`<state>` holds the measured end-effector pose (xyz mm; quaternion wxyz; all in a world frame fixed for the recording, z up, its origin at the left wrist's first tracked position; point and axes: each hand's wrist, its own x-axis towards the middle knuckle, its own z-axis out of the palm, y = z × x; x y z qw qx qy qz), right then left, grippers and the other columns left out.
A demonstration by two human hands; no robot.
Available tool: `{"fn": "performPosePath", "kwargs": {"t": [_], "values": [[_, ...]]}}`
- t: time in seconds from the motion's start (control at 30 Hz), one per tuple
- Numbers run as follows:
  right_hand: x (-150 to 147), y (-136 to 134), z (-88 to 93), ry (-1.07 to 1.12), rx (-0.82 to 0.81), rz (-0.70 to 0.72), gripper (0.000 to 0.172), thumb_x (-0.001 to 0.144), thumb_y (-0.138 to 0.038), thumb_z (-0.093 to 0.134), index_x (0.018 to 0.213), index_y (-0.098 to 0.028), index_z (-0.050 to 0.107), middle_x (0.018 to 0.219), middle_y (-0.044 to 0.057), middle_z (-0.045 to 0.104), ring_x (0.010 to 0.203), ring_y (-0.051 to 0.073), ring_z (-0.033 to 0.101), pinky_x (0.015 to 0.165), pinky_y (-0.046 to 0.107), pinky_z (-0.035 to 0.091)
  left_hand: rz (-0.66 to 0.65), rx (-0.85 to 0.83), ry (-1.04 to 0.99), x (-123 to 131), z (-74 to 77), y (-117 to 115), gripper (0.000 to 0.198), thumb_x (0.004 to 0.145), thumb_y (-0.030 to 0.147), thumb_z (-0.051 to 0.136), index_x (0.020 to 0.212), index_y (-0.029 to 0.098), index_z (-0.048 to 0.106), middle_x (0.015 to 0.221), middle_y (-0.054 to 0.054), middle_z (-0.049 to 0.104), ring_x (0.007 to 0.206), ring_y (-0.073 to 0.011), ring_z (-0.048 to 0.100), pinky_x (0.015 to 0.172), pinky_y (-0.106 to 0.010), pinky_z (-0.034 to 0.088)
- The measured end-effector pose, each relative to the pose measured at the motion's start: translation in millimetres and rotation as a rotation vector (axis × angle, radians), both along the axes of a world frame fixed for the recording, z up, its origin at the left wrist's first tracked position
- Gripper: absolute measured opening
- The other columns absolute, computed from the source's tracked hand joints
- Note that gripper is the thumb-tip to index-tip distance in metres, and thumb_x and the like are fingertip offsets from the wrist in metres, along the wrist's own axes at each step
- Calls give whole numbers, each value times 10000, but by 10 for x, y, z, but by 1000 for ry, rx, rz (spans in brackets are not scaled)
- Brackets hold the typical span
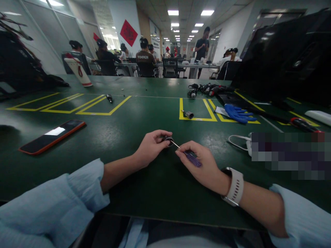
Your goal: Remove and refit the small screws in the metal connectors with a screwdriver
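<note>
Over the near middle of the green table, my left hand [152, 147] pinches a small round metal part [169, 140] between thumb and fingers; much of it is covered by them. My right hand [199, 163] is closed on a screwdriver [193, 159] with a purple translucent handle. Its thin shaft points up and left, and the tip meets the open end of the metal part. Whether the tip sits inside or only touches the rim, I cannot tell. Beyond my hands, a similar metal fitting [188, 114] lies within a yellow-taped box.
A phone [53, 137] in an orange case lies left. Another small metal part [109, 99] is at the back left tape. Blue gloves [239, 113], dark cabled parts [204, 89], a red-and-black tool [305, 124] and a white cable [238, 137] occupy the right. Several people sit beyond.
</note>
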<state>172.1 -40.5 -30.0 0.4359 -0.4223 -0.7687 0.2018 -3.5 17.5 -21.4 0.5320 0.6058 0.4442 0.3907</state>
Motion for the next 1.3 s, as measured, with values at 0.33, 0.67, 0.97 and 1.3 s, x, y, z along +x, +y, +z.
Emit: {"fn": "performPosePath", "kwargs": {"t": [0.33, 0.67, 0.97, 1.3], "values": [[6, 10, -25, 131, -80, -2, 61, 866, -229, 560, 851, -186, 600, 753, 4, 624, 670, 131, 595, 615, 266, 471, 4, -24, -20, 14, 21, -12, 266, 709, 51, 644, 962, 134, 634, 997, -50, 691, 920, -162, 646, 896, -339, 505], [-5, 25, -53, 87, 4, -6, 37, 837, -180, 585, 807, -192, 602, 768, 6, 645, 704, 138, 607, 662, 278, 473, 16, -39, -68, 29, 3, -2, 244, 709, 11, 611, 925, 121, 642, 1005, -45, 684, 898, -150, 645, 873, -339, 524], [-16, -2, -69, 70, 72, -10, 63, 845, -132, 561, 828, -192, 572, 794, 11, 630, 720, 135, 589, 656, 271, 469, 19, -54, -72, 29, 15, 9, 241, 731, 7, 605, 944, 114, 642, 980, -45, 693, 887, -147, 654, 872, -337, 535], [-31, -29, -29, -72, 113, 42, 65, 860, -110, 519, 838, -163, 551, 848, 60, 630, 772, 166, 579, 707, 311, 472, 22, 37, -16, 26, -4, -2, 199, 752, 46, 570, 926, 109, 642, 987, -59, 693, 860, -153, 668, 845, -345, 553]]}}
